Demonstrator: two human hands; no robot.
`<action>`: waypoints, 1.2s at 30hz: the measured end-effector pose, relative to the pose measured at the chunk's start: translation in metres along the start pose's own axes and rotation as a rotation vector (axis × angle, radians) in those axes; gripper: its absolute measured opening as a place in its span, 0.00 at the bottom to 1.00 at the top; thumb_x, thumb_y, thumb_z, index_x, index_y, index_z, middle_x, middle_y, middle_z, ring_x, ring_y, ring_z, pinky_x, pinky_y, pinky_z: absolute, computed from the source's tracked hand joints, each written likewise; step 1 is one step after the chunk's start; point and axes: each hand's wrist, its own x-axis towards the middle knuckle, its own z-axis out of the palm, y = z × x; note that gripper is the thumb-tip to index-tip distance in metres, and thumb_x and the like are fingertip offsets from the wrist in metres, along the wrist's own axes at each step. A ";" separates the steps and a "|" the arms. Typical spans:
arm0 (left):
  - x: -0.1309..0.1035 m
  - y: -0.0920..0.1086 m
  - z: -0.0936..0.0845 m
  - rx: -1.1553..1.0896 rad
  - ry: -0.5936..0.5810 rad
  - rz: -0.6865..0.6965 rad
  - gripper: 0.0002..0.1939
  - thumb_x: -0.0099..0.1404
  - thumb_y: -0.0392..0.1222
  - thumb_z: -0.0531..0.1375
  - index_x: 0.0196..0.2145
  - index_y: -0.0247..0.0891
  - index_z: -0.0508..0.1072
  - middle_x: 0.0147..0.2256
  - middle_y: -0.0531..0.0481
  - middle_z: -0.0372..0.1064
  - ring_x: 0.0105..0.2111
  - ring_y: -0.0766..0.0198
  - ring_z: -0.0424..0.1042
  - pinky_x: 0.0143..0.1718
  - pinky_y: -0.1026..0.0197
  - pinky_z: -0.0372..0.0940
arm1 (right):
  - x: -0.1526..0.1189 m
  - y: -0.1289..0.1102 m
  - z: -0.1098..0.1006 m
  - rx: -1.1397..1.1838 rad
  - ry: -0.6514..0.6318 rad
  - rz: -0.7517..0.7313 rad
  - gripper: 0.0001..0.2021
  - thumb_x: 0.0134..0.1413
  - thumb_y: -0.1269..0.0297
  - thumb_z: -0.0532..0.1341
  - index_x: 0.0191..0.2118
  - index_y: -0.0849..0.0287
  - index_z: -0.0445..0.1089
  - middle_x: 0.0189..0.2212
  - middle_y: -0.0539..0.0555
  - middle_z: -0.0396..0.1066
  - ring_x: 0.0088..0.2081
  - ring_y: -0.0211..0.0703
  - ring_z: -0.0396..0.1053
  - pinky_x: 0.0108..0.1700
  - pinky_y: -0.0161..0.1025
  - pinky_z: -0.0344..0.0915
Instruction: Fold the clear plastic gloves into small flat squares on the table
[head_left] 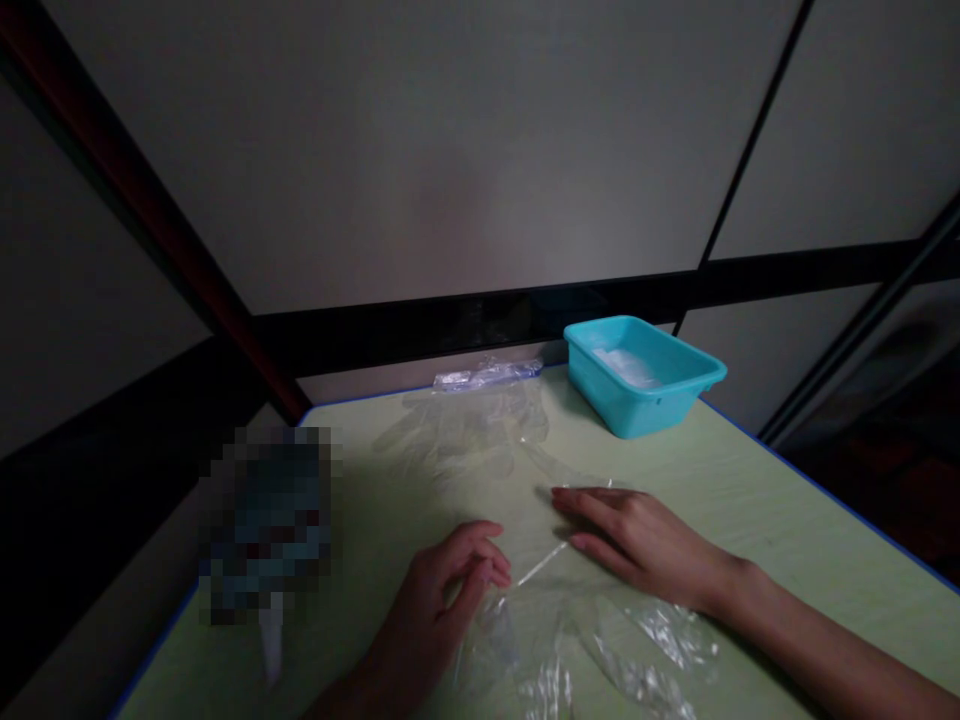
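A clear plastic glove (555, 640) lies crinkled on the pale green table (787, 540), near its front. My left hand (450, 590) is at the glove's left edge, thumb and fingertips pressed together on the thin film. Flat at the film's upper right rests my right hand (630, 535), fingers stretched out and pointing left. Farther back, more clear plastic gloves (465, 430) lie spread out, with a bunched, shiny strip of plastic (487, 375) at the table's back edge.
A turquoise basin (645, 390) with whitish plastic inside stands at the back right corner. On the left is a pixelated object (270, 530) with a white stem below it. Behind the table rises a grey panelled wall (450, 150) with a black band.
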 end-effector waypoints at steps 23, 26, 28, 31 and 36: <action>0.000 0.004 0.002 -0.013 -0.001 -0.039 0.08 0.63 0.40 0.50 0.39 0.37 0.65 0.27 0.53 0.68 0.16 0.70 0.68 0.16 0.69 0.57 | -0.003 0.026 -0.005 -0.166 0.036 0.131 0.20 0.62 0.59 0.47 0.56 0.64 0.54 0.43 0.60 0.70 0.41 0.50 0.69 0.41 0.46 0.66; -0.001 0.005 0.003 0.005 -0.035 -0.035 0.08 0.62 0.39 0.50 0.38 0.37 0.66 0.25 0.54 0.67 0.13 0.73 0.63 0.15 0.70 0.57 | -0.004 0.027 -0.006 -0.166 0.061 0.140 0.19 0.61 0.61 0.47 0.55 0.65 0.56 0.43 0.61 0.69 0.42 0.51 0.69 0.42 0.47 0.66; -0.001 0.006 0.002 0.094 -0.018 0.000 0.07 0.61 0.37 0.50 0.36 0.37 0.67 0.25 0.54 0.67 0.13 0.73 0.61 0.14 0.71 0.56 | -0.004 0.025 -0.007 -0.138 0.099 0.132 0.19 0.61 0.62 0.48 0.54 0.65 0.57 0.46 0.61 0.68 0.44 0.49 0.68 0.44 0.47 0.66; -0.002 0.007 0.002 0.313 0.019 0.160 0.08 0.59 0.32 0.51 0.35 0.38 0.68 0.30 0.51 0.68 0.21 0.69 0.67 0.19 0.70 0.61 | -0.003 0.017 -0.004 -0.073 0.137 0.100 0.19 0.60 0.63 0.49 0.55 0.63 0.57 0.51 0.60 0.63 0.49 0.46 0.64 0.50 0.44 0.63; -0.006 0.010 0.000 0.555 -0.112 0.435 0.18 0.58 0.27 0.52 0.45 0.38 0.67 0.44 0.46 0.69 0.44 0.60 0.68 0.47 0.59 0.63 | 0.001 0.002 0.006 -0.080 0.062 0.053 0.22 0.60 0.59 0.50 0.56 0.66 0.57 0.55 0.62 0.57 0.55 0.48 0.56 0.55 0.44 0.57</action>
